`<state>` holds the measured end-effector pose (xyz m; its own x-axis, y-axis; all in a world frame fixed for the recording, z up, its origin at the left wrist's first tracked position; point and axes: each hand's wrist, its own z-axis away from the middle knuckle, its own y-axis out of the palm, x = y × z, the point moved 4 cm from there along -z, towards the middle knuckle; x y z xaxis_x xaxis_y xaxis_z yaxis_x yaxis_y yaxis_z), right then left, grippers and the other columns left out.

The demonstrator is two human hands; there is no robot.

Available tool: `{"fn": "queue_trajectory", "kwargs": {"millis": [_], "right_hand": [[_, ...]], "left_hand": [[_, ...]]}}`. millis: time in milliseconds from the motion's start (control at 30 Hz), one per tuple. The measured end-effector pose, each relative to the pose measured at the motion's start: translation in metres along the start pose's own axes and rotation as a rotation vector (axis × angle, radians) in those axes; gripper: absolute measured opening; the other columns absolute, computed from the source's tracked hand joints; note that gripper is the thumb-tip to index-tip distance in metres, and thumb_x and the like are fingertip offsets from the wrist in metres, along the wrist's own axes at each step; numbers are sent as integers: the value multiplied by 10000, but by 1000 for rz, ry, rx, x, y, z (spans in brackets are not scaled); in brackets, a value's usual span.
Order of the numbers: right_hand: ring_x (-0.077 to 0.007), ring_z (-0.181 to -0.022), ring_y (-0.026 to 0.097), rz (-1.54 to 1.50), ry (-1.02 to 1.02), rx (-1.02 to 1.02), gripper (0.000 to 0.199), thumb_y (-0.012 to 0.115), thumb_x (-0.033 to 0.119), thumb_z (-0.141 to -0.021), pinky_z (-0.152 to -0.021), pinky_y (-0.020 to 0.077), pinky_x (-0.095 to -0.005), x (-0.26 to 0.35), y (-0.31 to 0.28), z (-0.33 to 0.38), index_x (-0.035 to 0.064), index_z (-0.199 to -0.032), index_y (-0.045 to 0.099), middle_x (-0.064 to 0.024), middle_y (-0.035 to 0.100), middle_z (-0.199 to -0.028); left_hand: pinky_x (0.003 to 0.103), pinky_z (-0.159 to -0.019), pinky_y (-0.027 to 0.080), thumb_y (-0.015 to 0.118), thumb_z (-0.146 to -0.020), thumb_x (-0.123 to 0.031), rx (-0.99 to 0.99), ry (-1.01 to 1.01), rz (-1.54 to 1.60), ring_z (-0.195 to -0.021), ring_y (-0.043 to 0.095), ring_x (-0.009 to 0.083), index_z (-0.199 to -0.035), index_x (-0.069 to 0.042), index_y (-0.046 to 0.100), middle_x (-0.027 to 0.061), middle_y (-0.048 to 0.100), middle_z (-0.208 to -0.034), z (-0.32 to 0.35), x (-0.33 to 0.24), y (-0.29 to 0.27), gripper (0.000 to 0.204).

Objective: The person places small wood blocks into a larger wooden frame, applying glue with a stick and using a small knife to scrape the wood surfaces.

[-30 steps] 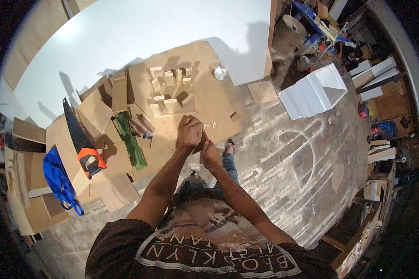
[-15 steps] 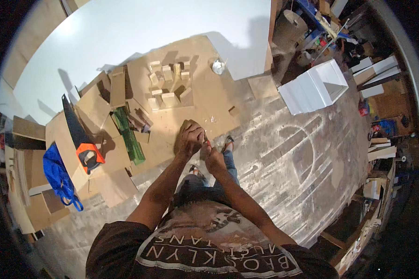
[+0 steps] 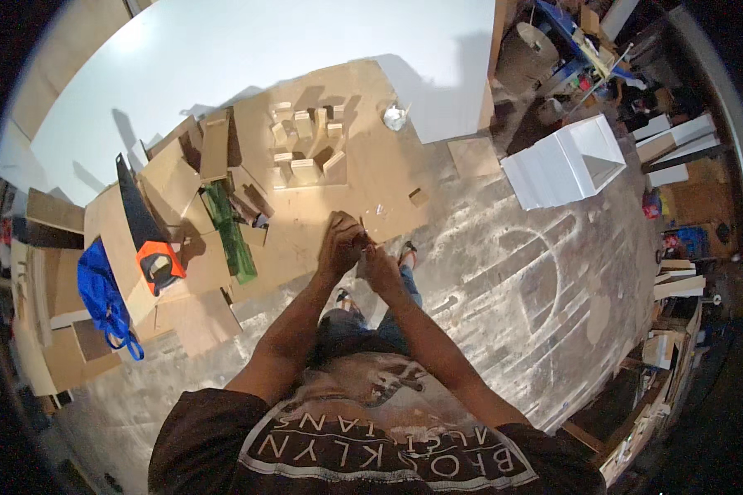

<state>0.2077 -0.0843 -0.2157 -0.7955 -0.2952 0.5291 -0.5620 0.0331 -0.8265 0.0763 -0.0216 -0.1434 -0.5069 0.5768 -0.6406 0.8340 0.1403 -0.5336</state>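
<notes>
Both arms reach forward, the left hand [image 3: 340, 243] and right hand [image 3: 380, 266] pressed together, grips curled shut on a small piece [image 3: 363, 246] too tiny to identify. They hover over the floor beside a brown board [image 3: 363, 177]. Wood blocks [image 3: 305, 148] lie on the board, a handsaw [image 3: 144, 227] well left.

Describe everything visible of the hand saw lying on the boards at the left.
The hand saw lies flat on pale wooden boards left of the person, untouched by either hand. Its long, dark, tapering blade points away toward the white sheet; its handle, orange with a black grip opening, lies at the near end. A blue bag lies just left of it. Teeth are too small to make out.
</notes>
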Motion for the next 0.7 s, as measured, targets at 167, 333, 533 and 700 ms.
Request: {"fn": "queue_trajectory", "kwargs": {"millis": [167, 333, 533, 700], "right_hand": [[-423, -828, 627, 79, 16, -50, 217, 491, 57, -896, -737, 493, -535, 3, -3, 3, 14, -1079, 601, -224, 634, -862], [-359, -776, 653, -227, 300, 270, 549, 401, 453, -1031, -723, 509, -454, -27, -14, -8, -50, -1146, 591, -235, 664, -903], [-252, -694, 639, -538, 629, 94, 685, 412, 590, -1004, -650, 501, -384, -45, -69, 13, -60, -971, 625, -153, 646, -771], [-120, -457, 445, -780, 790, -31, 565, 440, 590, -999, -407, 357, -282, -75, -141, 60, 48, -880, 548, -7, 480, -616]], "left_hand": [[458, -792, 437, 695, -684, -35, -47, -69, 9, -807, 553, 343, -720, -28, 567, 124, 554, -756, 10, 1, 9, 133], [427, -772, 455, 702, -682, -75, -169, -108, -22, -786, 552, 352, -748, -34, 581, 142, 583, -791, 2, 18, 12, 143], [434, -768, 477, 598, -731, -20, 33, -131, -103, -842, 552, 379, -785, 9, 586, 174, 560, -808, 1, 14, 7, 63], [461, -805, 477, 595, -764, -14, 65, -272, -166, -875, 570, 396, -794, 22, 597, 198, 582, -887, -1, 12, 6, 47]]}}
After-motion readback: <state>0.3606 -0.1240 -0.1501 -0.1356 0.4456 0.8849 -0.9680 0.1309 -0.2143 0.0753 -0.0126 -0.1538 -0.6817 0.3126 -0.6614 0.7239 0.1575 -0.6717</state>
